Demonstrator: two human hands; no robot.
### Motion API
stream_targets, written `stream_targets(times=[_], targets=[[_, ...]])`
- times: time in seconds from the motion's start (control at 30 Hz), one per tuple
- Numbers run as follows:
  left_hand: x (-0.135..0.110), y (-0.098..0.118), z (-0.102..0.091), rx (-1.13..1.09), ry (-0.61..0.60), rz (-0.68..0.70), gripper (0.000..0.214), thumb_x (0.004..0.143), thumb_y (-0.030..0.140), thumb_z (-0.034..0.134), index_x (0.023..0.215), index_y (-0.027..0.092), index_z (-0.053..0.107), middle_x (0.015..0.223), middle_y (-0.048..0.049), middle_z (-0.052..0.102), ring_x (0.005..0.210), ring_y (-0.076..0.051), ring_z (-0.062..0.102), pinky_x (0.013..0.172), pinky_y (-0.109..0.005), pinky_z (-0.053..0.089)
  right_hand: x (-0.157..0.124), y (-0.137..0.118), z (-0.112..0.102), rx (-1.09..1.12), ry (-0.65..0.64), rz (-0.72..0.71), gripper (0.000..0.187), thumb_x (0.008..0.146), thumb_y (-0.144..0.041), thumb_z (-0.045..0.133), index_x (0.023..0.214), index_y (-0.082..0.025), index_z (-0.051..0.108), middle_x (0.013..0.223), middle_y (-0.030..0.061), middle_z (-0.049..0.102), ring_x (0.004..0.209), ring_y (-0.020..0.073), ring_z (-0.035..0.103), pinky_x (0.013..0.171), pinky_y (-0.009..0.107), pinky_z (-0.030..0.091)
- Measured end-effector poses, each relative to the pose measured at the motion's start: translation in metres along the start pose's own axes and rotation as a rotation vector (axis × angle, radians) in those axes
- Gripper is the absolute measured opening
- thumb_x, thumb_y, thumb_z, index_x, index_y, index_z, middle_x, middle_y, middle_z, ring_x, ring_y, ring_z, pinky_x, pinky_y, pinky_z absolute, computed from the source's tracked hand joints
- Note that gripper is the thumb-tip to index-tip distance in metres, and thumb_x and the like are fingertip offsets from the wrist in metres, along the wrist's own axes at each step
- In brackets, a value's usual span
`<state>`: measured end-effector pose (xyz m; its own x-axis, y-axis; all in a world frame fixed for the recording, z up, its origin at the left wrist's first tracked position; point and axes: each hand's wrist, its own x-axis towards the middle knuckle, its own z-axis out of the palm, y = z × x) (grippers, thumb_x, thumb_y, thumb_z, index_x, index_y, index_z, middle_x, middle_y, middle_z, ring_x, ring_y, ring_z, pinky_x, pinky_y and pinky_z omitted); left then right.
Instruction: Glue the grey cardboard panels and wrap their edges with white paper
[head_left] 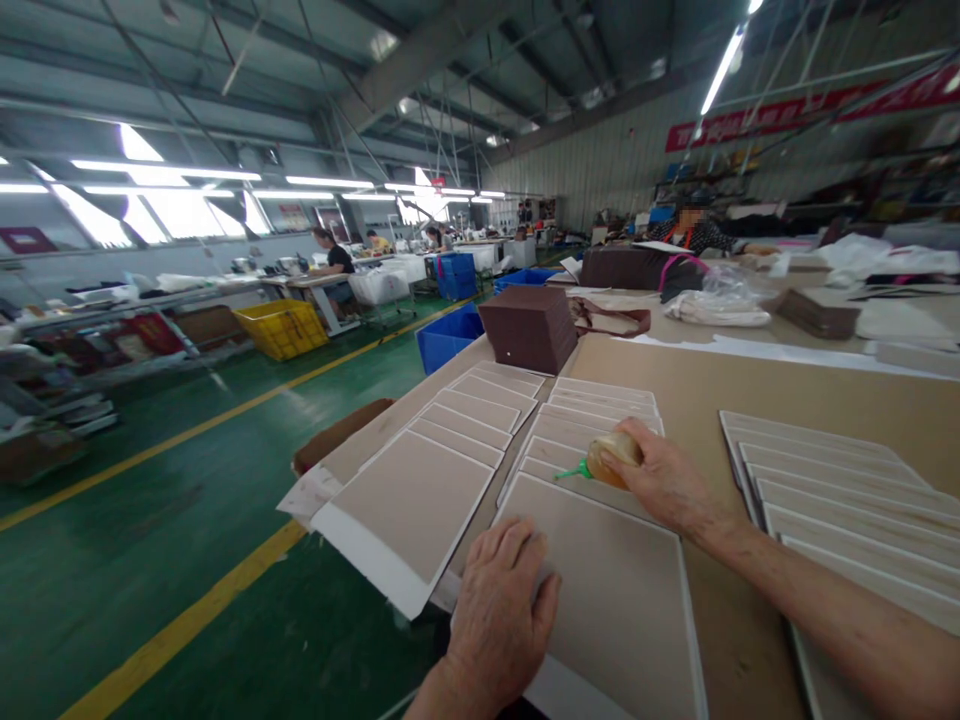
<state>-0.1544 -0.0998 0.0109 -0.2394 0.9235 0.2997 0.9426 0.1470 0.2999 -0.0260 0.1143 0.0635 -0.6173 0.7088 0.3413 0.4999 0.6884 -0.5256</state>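
Note:
My right hand (660, 475) grips a glue bottle (609, 460) of cloudy amber liquid, tipped so its green nozzle points left over a row of overlapping panels. Below it, the nearest flat grey-beige panel (607, 580) with pale edges lies on the table. My left hand (506, 600) rests on the left side of that panel, fingers laid out and holding nothing. To the left, another row of overlapping panels (416, 500) sits by the table edge. Brown smears show on some panels beneath the bottle.
A fanned stack of panels (855, 510) lies at right. Beyond the rows stands a dark brown block of stacked pieces (529, 328). A blue crate (448, 338) is beside the table, a yellow crate (281, 328) farther left. Other people work in the background.

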Motion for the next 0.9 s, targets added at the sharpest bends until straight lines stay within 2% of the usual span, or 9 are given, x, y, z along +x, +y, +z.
stream_targets(times=[0.23, 0.4, 0.5, 0.67, 0.9], targets=[[-0.001, 0.003, -0.002, -0.056, -0.001, -0.023, 0.032, 0.088, 0.024, 0.056, 0.120, 0.021, 0.058, 0.132, -0.0068, 0.056, 0.126, -0.028, 0.045, 0.110, -0.052, 0.036, 0.019, -0.024, 0.018, -0.022, -0.021, -0.045, 0.017, 0.088, -0.041, 0.050, 0.088, -0.024, 0.052, 0.069, 0.0006, 0.061, 0.062, 0.0185, 0.055, 0.057, 0.027, 0.032], [-0.001, 0.003, -0.002, -0.072, 0.006, -0.037, 0.031, 0.089, 0.025, 0.056, 0.120, 0.023, 0.058, 0.132, -0.0052, 0.056, 0.126, -0.027, 0.044, 0.111, -0.050, 0.035, 0.023, -0.024, 0.021, -0.040, -0.036, -0.052, 0.013, 0.088, -0.037, 0.052, 0.090, -0.024, 0.051, 0.069, 0.0012, 0.061, 0.063, 0.0188, 0.054, 0.057, 0.027, 0.029], [-0.001, 0.003, -0.002, -0.057, 0.002, -0.029, 0.031, 0.089, 0.024, 0.056, 0.119, 0.023, 0.058, 0.132, -0.0056, 0.056, 0.126, -0.027, 0.045, 0.111, -0.050, 0.035, 0.020, -0.017, 0.012, -0.053, -0.051, -0.043, 0.015, 0.088, -0.039, 0.052, 0.088, -0.024, 0.051, 0.070, 0.0012, 0.062, 0.063, 0.0191, 0.055, 0.057, 0.027, 0.029], [0.001, 0.000, 0.001, -0.015, 0.012, -0.011, 0.030, 0.089, 0.022, 0.055, 0.118, 0.022, 0.058, 0.131, -0.0074, 0.056, 0.125, -0.029, 0.046, 0.109, -0.053, 0.037, 0.006, -0.001, -0.016, -0.068, -0.087, -0.001, 0.023, 0.087, -0.048, 0.052, 0.083, -0.025, 0.051, 0.067, -0.0002, 0.061, 0.061, 0.0185, 0.055, 0.056, 0.027, 0.030], [-0.001, -0.005, 0.006, 0.016, 0.035, 0.037, 0.031, 0.090, 0.023, 0.053, 0.120, 0.022, 0.056, 0.130, -0.0080, 0.056, 0.125, -0.029, 0.047, 0.107, -0.054, 0.039, -0.023, 0.027, -0.051, -0.097, -0.104, 0.158, 0.035, 0.081, -0.059, 0.048, 0.088, -0.026, 0.057, 0.063, 0.0000, 0.062, 0.060, 0.0210, 0.057, 0.055, 0.028, 0.034]])
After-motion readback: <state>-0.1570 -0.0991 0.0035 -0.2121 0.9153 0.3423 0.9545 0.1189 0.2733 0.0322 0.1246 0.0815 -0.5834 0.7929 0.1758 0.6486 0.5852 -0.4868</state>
